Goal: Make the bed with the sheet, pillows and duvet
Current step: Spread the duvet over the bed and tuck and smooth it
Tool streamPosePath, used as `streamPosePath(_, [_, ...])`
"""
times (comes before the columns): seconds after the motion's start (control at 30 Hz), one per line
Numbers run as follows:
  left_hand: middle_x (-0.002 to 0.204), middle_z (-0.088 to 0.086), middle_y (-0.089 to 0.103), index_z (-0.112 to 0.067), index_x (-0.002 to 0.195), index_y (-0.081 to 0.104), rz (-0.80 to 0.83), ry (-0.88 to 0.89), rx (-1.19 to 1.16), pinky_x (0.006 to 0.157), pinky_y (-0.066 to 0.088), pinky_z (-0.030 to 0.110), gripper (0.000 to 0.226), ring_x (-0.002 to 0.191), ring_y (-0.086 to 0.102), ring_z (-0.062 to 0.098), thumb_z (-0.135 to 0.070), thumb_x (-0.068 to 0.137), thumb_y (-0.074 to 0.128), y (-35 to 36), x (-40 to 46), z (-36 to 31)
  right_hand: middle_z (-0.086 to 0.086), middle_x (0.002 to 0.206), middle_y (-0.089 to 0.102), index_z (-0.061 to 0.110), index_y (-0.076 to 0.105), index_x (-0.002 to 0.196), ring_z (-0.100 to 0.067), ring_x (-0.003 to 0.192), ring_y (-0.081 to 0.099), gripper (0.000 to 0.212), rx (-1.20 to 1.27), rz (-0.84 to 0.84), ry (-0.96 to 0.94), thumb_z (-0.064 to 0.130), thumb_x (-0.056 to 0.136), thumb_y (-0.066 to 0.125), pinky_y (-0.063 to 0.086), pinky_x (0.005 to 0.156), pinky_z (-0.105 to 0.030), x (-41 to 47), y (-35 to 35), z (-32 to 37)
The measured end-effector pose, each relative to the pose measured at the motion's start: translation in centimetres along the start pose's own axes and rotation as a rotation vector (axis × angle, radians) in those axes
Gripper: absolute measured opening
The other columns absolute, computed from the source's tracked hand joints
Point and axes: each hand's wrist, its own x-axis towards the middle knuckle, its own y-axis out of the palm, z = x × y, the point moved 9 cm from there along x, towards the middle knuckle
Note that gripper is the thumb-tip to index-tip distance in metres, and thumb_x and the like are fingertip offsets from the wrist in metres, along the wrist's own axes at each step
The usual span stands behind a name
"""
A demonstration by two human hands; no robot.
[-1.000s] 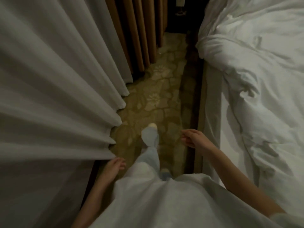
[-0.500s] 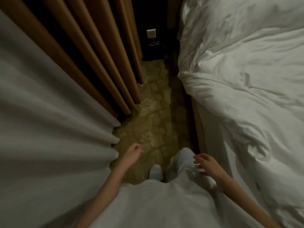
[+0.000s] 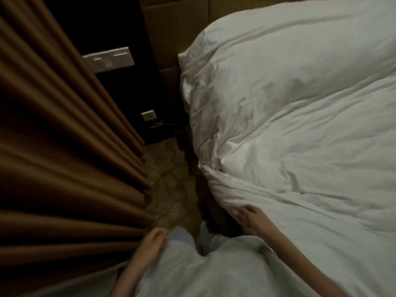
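Observation:
A white duvet (image 3: 310, 157) lies rumpled over the bed on the right, its folded edge hanging over the bed's near side. A white pillow (image 3: 267, 56) sits at the head of the bed against the headboard. My right hand (image 3: 250, 217) reaches to the duvet's hanging edge, fingers loosely bent and touching the fabric. My left hand (image 3: 153, 239) hangs beside my leg with relaxed fingers and holds nothing. The sheet under the duvet is hidden.
Brown curtains (image 3: 64, 157) fill the left side of a narrow aisle with patterned carpet (image 3: 169, 185). A dark bedside panel (image 3: 128, 93) with a white switch plate (image 3: 109, 61) and a wall socket (image 3: 148, 115) stands at the aisle's far end.
I have walked forward along the aisle toward the head of the bed. My right hand moved from beside my leg to the duvet's edge. The white sheer curtain has left view.

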Motion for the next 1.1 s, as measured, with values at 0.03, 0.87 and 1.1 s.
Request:
streamPosePath(0.03, [0.087,0.010,0.066,-0.012,0.085,0.063,-0.003,-0.007,0.006,0.088,0.046,0.035,0.023,0.093,0.061,0.027,-0.012,0.099,0.045,-0.4,1.1,-1.2,-0.011,0.084,0.065,0.009,0.064,0.089,-0.019,0.073,0.059,0.017,-0.010,-0.004,-0.014,0.020,0.096,0.053,0.044,0.065,-0.027,1.4,-0.4,2.3])
streamPosePath(0.87, [0.083,0.005,0.064,-0.010,0.087,0.062,0.726,0.312,0.975,0.074,0.043,0.029,0.011,0.079,0.057,0.017,-0.019,0.092,0.060,18.5,29.0,-33.8,-0.018,0.150,0.029,0.012,0.038,0.141,-0.040,0.141,0.020,0.060,-0.692,-0.360,0.443,0.015,0.085,0.061,0.000,0.117,-0.050,14.5,-11.0,3.9])
streamPosePath(1.1, [0.134,0.004,0.048,-0.016,0.137,0.041,1.135,0.865,1.475,0.099,0.038,0.031,0.060,0.121,0.048,0.024,-0.044,0.086,0.057,33.3,22.1,-18.5,-0.022,0.106,0.067,0.000,0.070,0.104,-0.041,0.103,0.063,0.050,-1.089,-0.543,0.320,-0.004,0.055,0.072,-0.008,0.116,-0.055,9.5,-17.0,-8.5])
